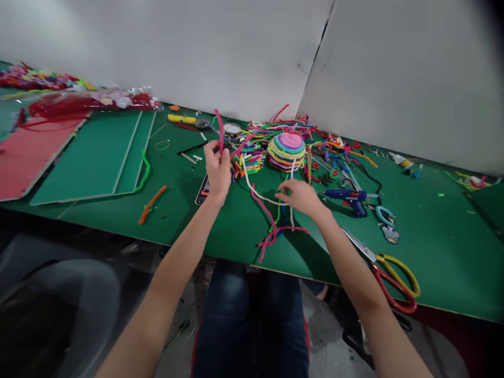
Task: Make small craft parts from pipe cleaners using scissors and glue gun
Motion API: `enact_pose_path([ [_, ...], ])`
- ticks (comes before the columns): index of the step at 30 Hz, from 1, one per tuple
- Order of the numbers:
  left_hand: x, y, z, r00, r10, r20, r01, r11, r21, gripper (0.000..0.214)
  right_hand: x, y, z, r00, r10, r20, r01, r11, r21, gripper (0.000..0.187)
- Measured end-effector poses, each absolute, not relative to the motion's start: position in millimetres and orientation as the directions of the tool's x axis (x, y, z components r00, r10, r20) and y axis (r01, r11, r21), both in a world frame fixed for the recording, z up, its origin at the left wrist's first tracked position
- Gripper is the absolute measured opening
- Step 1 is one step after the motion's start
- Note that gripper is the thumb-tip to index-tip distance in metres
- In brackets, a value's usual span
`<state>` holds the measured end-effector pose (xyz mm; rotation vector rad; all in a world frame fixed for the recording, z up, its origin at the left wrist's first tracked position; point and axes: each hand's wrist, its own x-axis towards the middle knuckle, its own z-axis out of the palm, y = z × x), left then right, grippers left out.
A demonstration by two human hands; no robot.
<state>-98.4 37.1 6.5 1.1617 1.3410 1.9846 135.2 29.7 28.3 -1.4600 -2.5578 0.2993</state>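
Two bare forearms (179, 262) are cut off by the bottom edge of the head view, and jean-clad legs (250, 315) are seen between them, partly covered by the near edge of the green table (449, 247). A pink stem (219, 126) is held upright, pinched between the thumb and fingers of the left hand (219, 170), by which a phone (202, 191) is partly hidden. The right hand (298, 195) is poised by a white stem (249, 182), its fingers curled; whether anything is gripped cannot be told. Crossed pink stems (271, 237) are laid near the table's near edge. The far bundle of colored stems (250, 163) is partly blocked by a striped dome (286, 149). To the right, a blue glue gun (348, 195) and scissors (394, 278) are laid on the table. The far side is closed off by white panels (189, 47); the far right corner is darkened. At far left, red material and pale flower-like pieces are contained in a clear bag (156, 104).
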Motion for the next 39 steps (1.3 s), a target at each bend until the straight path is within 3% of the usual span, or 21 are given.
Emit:
enact_pose_path([
  [3,-97,36,12,-0.564,0.748,0.350,-0.021,-0.437,0.899,0.031,115,20,23,-0.652,0.754,-0.082,0.745,0.616,-0.258,0.012],
  [6,-92,33,17,-0.532,0.780,0.329,-0.085,-0.437,0.896,0.022,106,15,22,-0.611,0.784,-0.114,0.785,0.581,-0.215,0.010],
  [10,-86,28,20,-0.463,0.805,0.371,-0.109,-0.467,0.878,0.016,115,14,25,-0.506,0.862,0.018,0.834,0.494,-0.245,0.014],
  [13,-82,23,18,-0.381,0.845,0.376,-0.077,-0.435,0.897,0.015,130,16,29,-0.412,0.892,0.187,0.799,0.452,-0.397,0.013],
  [17,-76,15,12,-0.101,0.899,0.425,0.245,-0.392,0.887,0.016,150,21,30,-0.296,0.906,0.302,0.609,0.423,-0.671,0.013],
  [20,-70,12,6,0.126,0.887,0.444,0.551,-0.435,0.712,0.018,161,23,28,-0.245,0.939,0.243,0.455,0.332,-0.826,0.016],
  [22,-65,12,3,0.173,0.867,0.466,0.613,-0.466,0.638,0.022,165,20,26,-0.249,0.942,0.226,0.388,0.311,-0.868,0.016],
  [24,-60,13,2,0.150,0.875,0.460,0.529,-0.464,0.710,0.032,164,12,25,-0.259,0.938,0.231,0.412,0.323,-0.852,0.015],
  [27,-53,14,3,0.149,0.939,0.309,0.134,-0.329,0.935,0.044,155,-2,25,-0.326,0.920,0.218,0.525,0.368,-0.767,0.012],
  [29,-50,13,4,0.187,0.961,0.202,-0.127,-0.181,0.975,0.044,146,-9,26,-0.389,0.898,0.206,0.545,0.404,-0.735,0.012],
  [31,-51,12,6,0.196,0.973,0.124,-0.282,-0.066,0.957,0.038,140,-13,26,-0.431,0.881,0.194,0.523,0.419,-0.742,0.011],
  [35,-56,13,9,0.155,0.988,0.027,-0.381,0.035,0.924,0.026,142,-15,28,-0.464,0.864,0.194,0.497,0.436,-0.750,0.012],
  [39,-60,16,8,0.155,0.988,0.016,-0.304,0.032,0.952,0.027,160,-13,34,-0.456,0.861,0.226,0.527,0.466,-0.711,0.015],
])
